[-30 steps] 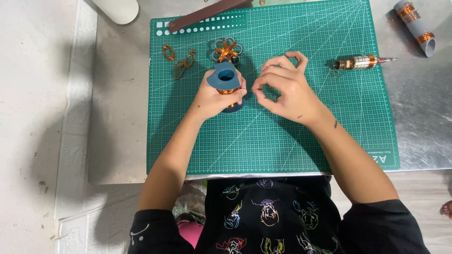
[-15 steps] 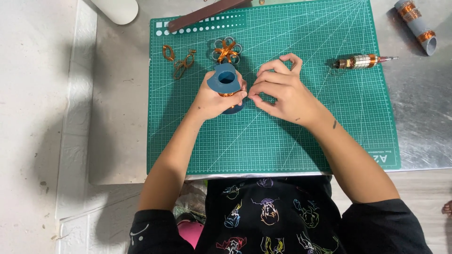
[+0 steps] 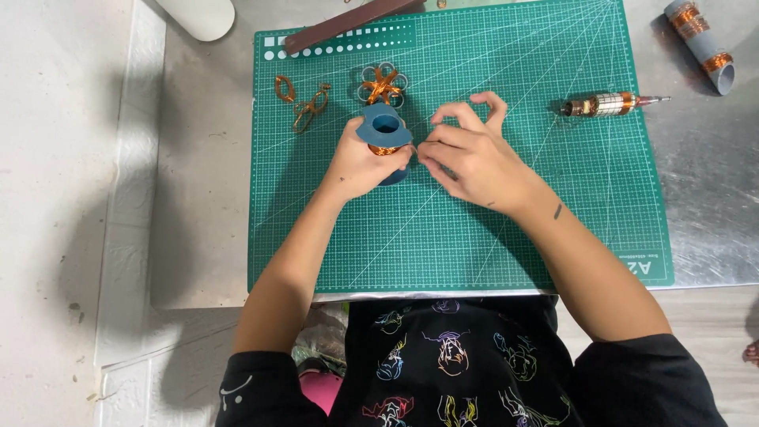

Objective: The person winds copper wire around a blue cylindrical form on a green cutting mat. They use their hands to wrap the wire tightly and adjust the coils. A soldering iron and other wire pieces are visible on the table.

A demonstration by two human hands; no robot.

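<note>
Both hands meet over the middle of the green cutting mat (image 3: 474, 245): the left hand (image 3: 360, 162) is curled closed around a blue spool (image 3: 384, 130) wound with copper wire, holding it upright so its hollow top faces the camera, while the right hand (image 3: 474, 158) sits just beside it with thumb and forefinger pinched together at the spool's side, seemingly on a strand of wire too thin to make out, and its other fingers loosely spread and raised. That mat covers most of a grey metal table (image 3: 711, 205), whose bare surface shows to the left and right of it. Along the mat's top edge lies a long brown strip (image 3: 352, 24), set at a slant, and a white rounded object (image 3: 202, 14) sits past the upper left corner. Near the upper right corner of the table rests a grey tube (image 3: 702, 43) banded with copper wire. On the mat, right of the hands and well apart from them, lies a small motor armature (image 3: 607, 103) with a thin shaft. Just above the spool sits a copper wire flower (image 3: 382, 83), and to its left lies a bent copper wire piece (image 3: 302, 101).
</note>
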